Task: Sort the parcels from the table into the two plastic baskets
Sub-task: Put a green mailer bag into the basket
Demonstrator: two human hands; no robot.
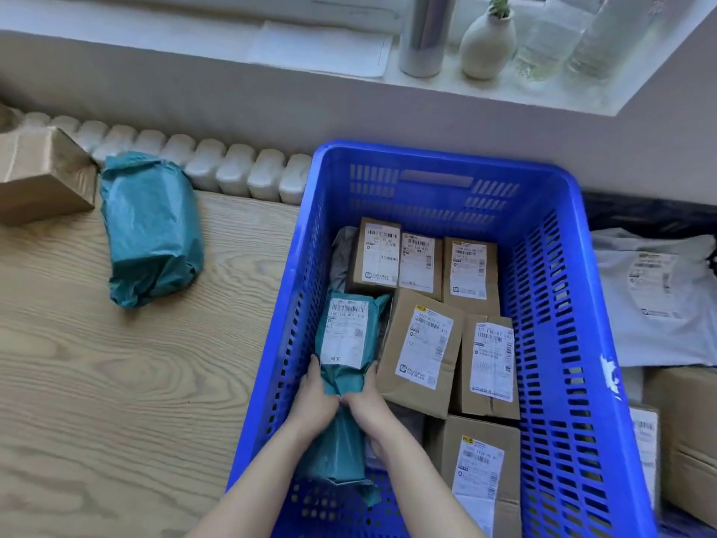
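The basket (pixel 562 304) was shiny blue plastic with slots in its walls. The boxes (pixel 421 351) inside looked like dull brown cardboard with smooth white paper labels. The teal parcel (pixel 345 335) was wrapped in thin, crinkly plastic — a bit glossy. The table (pixel 116 382) looked like pale wood with wavy grain. On the sill stood a shiny metal cylinder (pixel 425 36) and a matt white vase (pixel 487 46).

The plastic basket (pixel 558 304) is showing bright blue with slotted walls. Brown cardboard boxes (pixel 421 351) inside are wearing white labels with black barcodes. Two teal mailer bags (pixel 151 231) are lying about, one on the pale wood-grain table (pixel 116 382). A grey-white mailer bag (pixel 655 304) is lying beside the basket.
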